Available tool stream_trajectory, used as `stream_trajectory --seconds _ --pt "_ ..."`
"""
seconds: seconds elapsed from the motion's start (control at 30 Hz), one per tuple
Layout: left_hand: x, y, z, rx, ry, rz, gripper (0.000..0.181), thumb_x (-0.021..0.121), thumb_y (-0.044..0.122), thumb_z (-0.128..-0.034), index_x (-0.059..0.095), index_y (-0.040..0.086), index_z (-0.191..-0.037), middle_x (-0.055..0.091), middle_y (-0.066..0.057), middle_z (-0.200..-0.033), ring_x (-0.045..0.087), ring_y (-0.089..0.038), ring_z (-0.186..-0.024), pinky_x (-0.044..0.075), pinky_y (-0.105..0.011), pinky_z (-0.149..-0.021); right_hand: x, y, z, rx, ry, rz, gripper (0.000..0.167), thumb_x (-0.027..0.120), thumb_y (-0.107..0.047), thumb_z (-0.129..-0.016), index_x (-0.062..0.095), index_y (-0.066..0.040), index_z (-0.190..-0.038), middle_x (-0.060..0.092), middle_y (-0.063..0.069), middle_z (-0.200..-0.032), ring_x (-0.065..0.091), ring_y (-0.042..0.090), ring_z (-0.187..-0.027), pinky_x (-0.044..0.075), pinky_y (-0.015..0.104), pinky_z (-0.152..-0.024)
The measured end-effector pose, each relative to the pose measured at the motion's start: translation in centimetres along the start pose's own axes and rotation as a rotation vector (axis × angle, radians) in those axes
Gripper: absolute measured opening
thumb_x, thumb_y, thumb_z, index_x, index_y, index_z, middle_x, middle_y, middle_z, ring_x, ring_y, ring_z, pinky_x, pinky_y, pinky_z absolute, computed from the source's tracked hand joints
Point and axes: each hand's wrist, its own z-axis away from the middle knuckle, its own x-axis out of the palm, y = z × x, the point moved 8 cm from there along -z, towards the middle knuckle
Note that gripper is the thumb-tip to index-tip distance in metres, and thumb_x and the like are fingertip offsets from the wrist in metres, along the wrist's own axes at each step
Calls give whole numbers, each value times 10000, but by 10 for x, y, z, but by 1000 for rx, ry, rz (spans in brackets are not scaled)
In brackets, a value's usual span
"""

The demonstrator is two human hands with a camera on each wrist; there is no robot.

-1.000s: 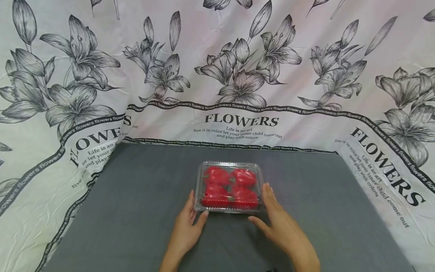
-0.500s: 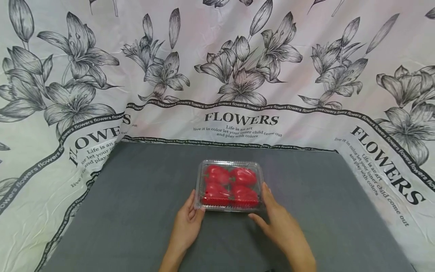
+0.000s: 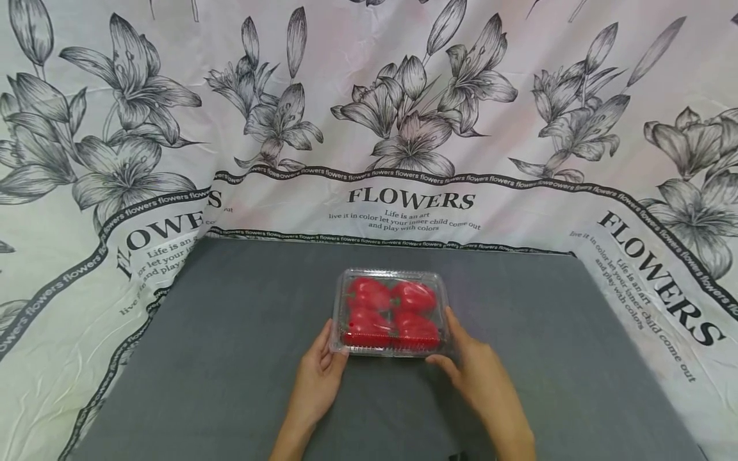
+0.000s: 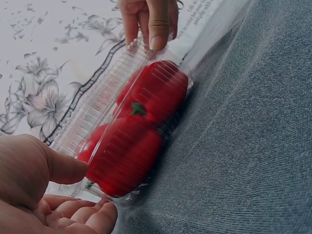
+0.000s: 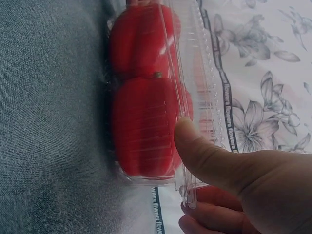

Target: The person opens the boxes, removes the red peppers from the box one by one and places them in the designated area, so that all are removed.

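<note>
Four red peppers (image 3: 416, 297) in clear box (image 3: 369, 351); L hand (image 3: 319, 372) gripping it, 8 o'clock; R hand (image 3: 481, 374) ditto, 4 o'clock. Best: even, light squeeze, box lvl.

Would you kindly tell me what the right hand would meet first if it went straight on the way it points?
Most likely the clear container of red peppers: the right hand points forward and slightly left, gripping its near right corner, though depth is hard to judge.
</note>
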Motion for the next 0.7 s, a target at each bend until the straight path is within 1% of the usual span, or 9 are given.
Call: stream_trajectory --seconds 0.17,0.33,0.53,0.63,0.7 --pt "2 0 0 -14 -1 14 665 612 -22 -1039 298 -74 -1623 396 -303 -1614 471 -417 -1439 441 -427 -1112 -3 4 1 6 31 -24 971 942 -291 -803 444 -94 -1612 717 275 -1266 747 431 -1027 595 609 -862" --pt "2 -1 0 -20 -1 8 663 614 -17 -1041 302 -70 -1623 396 -302 -1615 473 -418 -1437 444 -430 -1108 -4 7 2 19 51 -42 944 942 -310 -796 475 -136 -1597 707 248 -1306 725 469 -1083 581 634 -889" --pt "2 -1 -1 -21 -4 7 666 618 -10 -1042 302 -63 -1626 392 -298 -1620 474 -417 -1437 442 -430 -1111 -3 11 1 51 33 -85 941 940 -306 -798 473 -151 -1600 700 207 -1335 683 443 -1205 553 632 -975" --pt "2 -1 -1 -18 -5 7 667 620 -9 -1043 300 -64 -1626 388 -295 -1623 473 -416 -1437 438 -433 -1111 -1 12 0 58 16 -83 938 931 -311 -811 462 -152 -1607 692 197 -1354 671 428 -1234 551 627 -987" --pt "2 -1 -1 -17 -4 8 666 620 -10 -1043 300 -67 -1624 388 -298 -1622 471 -419 -1437 439 -434 -1110 -1 12 1 42 15 -70 935 928 -306 -817 458 -140 -1608 689 197 -1356 678 425 -1224 559 619 -977"
